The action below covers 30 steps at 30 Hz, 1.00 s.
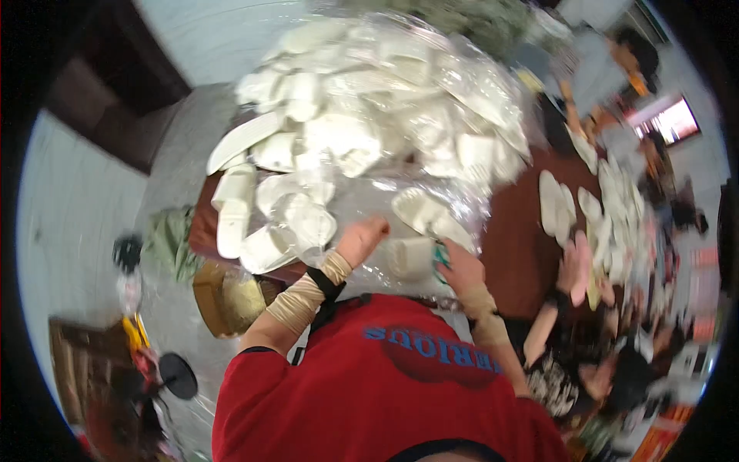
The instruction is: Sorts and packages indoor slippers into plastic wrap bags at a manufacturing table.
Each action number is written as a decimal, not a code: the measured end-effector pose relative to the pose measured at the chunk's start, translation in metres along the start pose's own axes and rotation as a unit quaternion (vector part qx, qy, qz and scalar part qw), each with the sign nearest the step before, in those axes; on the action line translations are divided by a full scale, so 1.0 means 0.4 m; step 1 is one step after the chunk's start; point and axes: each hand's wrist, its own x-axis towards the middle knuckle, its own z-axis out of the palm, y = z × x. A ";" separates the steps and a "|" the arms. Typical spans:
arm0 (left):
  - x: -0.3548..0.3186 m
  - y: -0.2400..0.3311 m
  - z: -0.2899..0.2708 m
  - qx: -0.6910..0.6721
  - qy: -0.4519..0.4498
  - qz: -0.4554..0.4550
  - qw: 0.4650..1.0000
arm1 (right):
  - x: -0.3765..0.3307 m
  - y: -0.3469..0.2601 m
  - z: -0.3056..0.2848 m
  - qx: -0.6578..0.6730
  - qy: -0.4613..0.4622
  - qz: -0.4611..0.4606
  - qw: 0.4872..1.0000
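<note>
My left hand is over a clear plastic sheet near the front of the table, its fingers curled together; anything inside them is too blurred to make out. To its right, my right hand is closed around a small tool with teal handles, which look like scissors; its blades are hard to see. Just left of that tool lies a white slipper, and beyond it are a pair of white slippers on the clear plastic. Several more loose white slippers lie left of my left hand.
A big heap of white slippers, partly in clear plastic, covers the far table. At right, co-workers handle slippers, one holding a pink slipper, beside a row of white slippers. A yellow-brown container stands at left below the table edge.
</note>
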 end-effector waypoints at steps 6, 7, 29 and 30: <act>-0.116 0.114 -0.105 -0.093 0.051 -0.003 0.994 | -0.104 0.259 -0.043 0.040 0.053 0.210 0.976; -0.149 0.140 -0.133 -0.127 0.018 -0.031 0.991 | -0.101 0.306 -0.027 0.014 0.049 0.208 0.977; -0.931 -0.075 -0.296 -0.113 0.764 -0.309 0.555 | 0.143 0.369 -0.058 0.079 -0.046 0.080 0.993; -0.933 -0.124 -0.305 -0.123 0.755 -0.308 0.565 | 0.125 0.364 -0.056 0.076 -0.039 0.095 0.992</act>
